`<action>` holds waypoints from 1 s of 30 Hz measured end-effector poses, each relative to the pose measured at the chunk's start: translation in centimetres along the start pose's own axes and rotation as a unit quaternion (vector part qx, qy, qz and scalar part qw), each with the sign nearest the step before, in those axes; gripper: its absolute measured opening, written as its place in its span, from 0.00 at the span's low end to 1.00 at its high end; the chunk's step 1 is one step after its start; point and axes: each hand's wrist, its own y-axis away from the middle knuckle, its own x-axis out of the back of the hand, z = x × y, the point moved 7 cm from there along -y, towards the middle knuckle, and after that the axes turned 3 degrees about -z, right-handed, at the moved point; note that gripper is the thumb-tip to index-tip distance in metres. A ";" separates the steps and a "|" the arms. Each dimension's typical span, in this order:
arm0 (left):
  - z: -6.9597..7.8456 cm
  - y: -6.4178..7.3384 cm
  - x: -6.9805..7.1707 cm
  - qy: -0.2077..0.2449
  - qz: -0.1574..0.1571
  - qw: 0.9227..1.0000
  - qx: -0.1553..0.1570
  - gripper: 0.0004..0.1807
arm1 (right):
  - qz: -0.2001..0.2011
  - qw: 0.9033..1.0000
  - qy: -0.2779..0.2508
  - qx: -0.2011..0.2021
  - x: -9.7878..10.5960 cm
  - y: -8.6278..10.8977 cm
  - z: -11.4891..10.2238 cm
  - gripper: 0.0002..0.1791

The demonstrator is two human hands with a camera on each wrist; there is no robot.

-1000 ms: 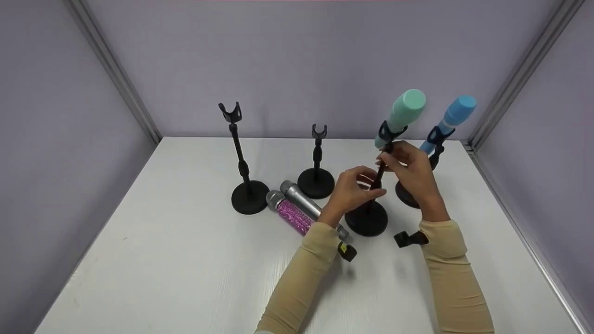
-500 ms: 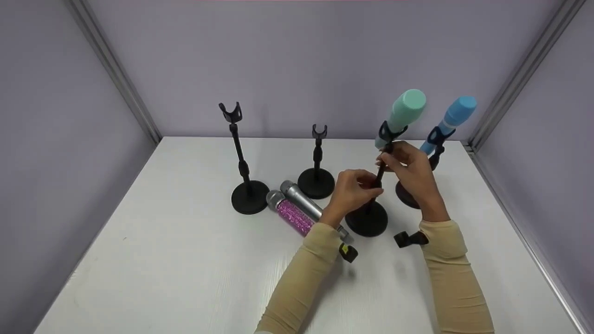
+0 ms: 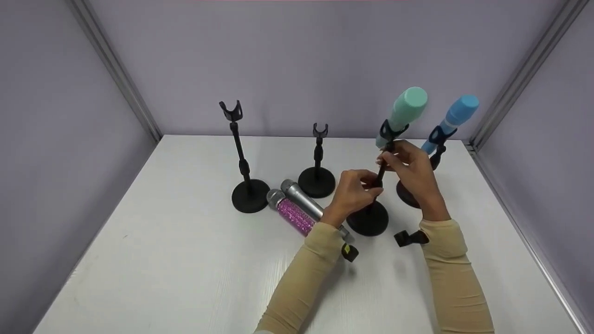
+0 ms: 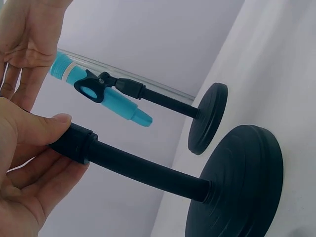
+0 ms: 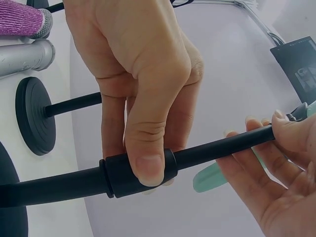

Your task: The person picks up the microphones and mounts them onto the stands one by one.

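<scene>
A black microphone stand (image 3: 369, 221) on a round base carries a mint-green microphone (image 3: 407, 109) in its clip. My left hand (image 3: 351, 195) pinches the collar (image 5: 138, 173) halfway up the pole between thumb and fingers. Higher up, just under the clip, my right hand (image 3: 413, 171) holds the thin upper pole (image 5: 224, 145). Behind and to the right, a blue microphone (image 4: 98, 89) rests in the clip of another black stand (image 4: 210, 118), touched by neither hand.
Two black stands with bare clips, a taller one (image 3: 249, 197) and a shorter one (image 3: 316, 183), stand to the left. A pink glittery microphone (image 3: 294, 215) and a silver microphone (image 3: 301, 199) lie side by side near my left forearm. Grey walls enclose the white table (image 3: 162, 260).
My left hand's fingers and thumb have come together on the collar, from a looser grasp a second ago, and the hand sits slightly lower. My right hand has stayed in place.
</scene>
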 end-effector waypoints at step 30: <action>-0.7 -0.1 -0.2 0.071 -0.047 0.996 0.022 0.12 | -0.034 0.999 -0.028 -0.005 0.3 0.2 -0.1 0.11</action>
